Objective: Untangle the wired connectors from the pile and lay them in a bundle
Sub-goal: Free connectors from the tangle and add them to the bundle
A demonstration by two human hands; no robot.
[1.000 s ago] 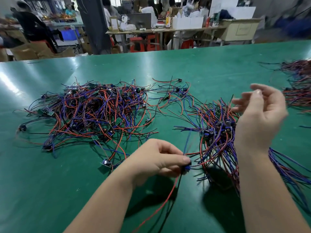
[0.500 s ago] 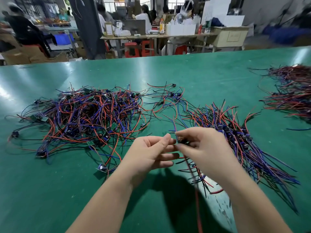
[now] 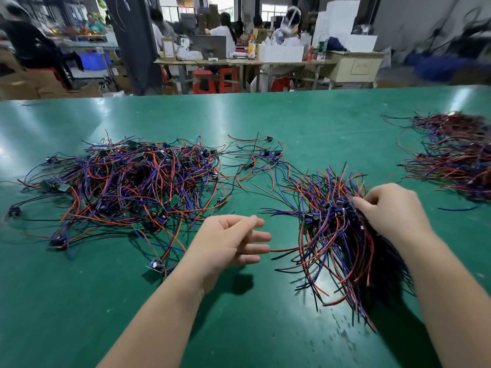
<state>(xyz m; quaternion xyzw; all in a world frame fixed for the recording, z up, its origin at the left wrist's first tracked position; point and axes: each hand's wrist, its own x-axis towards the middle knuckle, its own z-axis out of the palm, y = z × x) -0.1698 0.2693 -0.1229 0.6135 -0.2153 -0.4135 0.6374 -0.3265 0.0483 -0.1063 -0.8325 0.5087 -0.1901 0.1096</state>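
Note:
A tangled pile of red, blue and black wired connectors spreads over the left half of the green table. To its right lies a bundle of the same connectors, their wires fanning toward me. My right hand rests on the bundle's right side, its fingers curled and pinching a connector among the wires at the top. My left hand hovers between pile and bundle, fingers loosely extended toward the bundle, holding nothing.
More wire bundles lie at the table's far right. A few loose connectors sit between pile and bundle. Beyond the table's far edge are workbenches, red stools and people.
Both hands were together at the centre holding one connector. My right hand has carried it right onto the bundle, and my left hand has let go and opened.

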